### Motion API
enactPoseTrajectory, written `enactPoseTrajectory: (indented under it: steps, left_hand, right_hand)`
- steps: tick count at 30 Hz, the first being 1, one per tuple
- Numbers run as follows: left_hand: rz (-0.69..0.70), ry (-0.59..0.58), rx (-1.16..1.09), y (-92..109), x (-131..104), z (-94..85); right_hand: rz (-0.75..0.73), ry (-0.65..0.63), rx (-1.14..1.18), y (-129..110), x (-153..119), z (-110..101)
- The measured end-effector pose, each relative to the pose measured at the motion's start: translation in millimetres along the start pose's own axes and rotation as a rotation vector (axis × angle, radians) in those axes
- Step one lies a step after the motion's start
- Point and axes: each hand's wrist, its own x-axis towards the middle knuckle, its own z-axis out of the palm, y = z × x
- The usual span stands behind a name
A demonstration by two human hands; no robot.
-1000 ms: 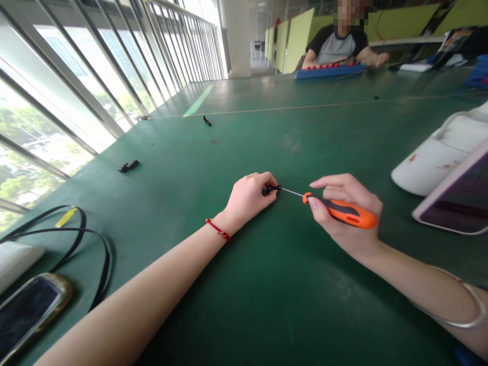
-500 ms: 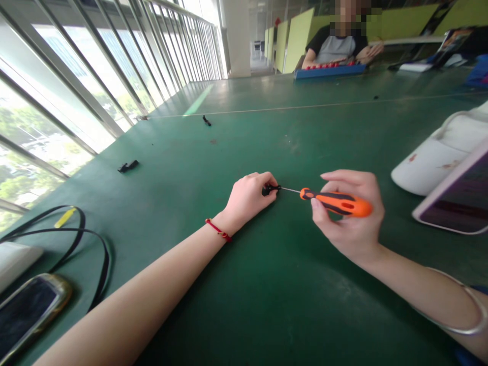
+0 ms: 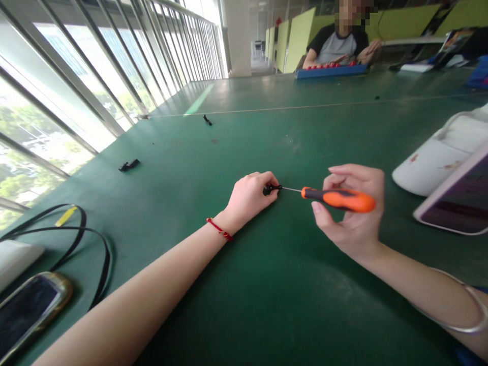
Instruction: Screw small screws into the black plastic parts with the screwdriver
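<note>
My left hand (image 3: 253, 195) rests on the green tabletop, thumb and fingers pinching a small black part (image 3: 271, 188). The part's exact kind is too small to make out. A screwdriver (image 3: 343, 199) with an orange and dark handle lies nearly level, its thin shaft reaching left to the black part. Around the handle, my right hand (image 3: 358, 213) holds it loosely, the butt against the palm side. The right thumb stands a little below the handle, and the index finger is raised above it.
Two black pieces lie farther off, a larger one (image 3: 128, 165) and a smaller one (image 3: 207, 120). At left are a phone (image 3: 28, 310) and a black cable (image 3: 104, 254). A white cylindrical object (image 3: 423, 162) and a pink-edged device (image 3: 453, 203) stand right. A person sits behind a blue tray (image 3: 331, 72).
The screwdriver handle has turned about its axis. My right thumb has come away from it and the fingers have spread and risen. My left hand has stayed in place.
</note>
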Motion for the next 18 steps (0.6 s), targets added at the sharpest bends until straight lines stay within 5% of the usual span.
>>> enactPoseTrajectory:
  steps: [4,9,14,18]
  left_hand:
    - [-0.002,-0.001,-0.013,-0.3,0.4,-0.1]
    - [-0.012,-0.002,-0.020,0.1,0.4,-0.1]
    - [-0.001,0.008,-0.023,-0.5,0.3,0.7]
    - [-0.006,0.012,-0.018,-0.4,0.2,0.4]
  right_hand:
    - [0.037,-0.096,-0.129,-2.8,1.0,-1.2]
    - [0.010,0.048,-0.006,-0.6,2.2,0.3]
    - [0.081,-0.073,-0.137,-1.8,0.1,-0.7]
    - [0.018,0.052,-0.097,-0.1,0.4,0.2]
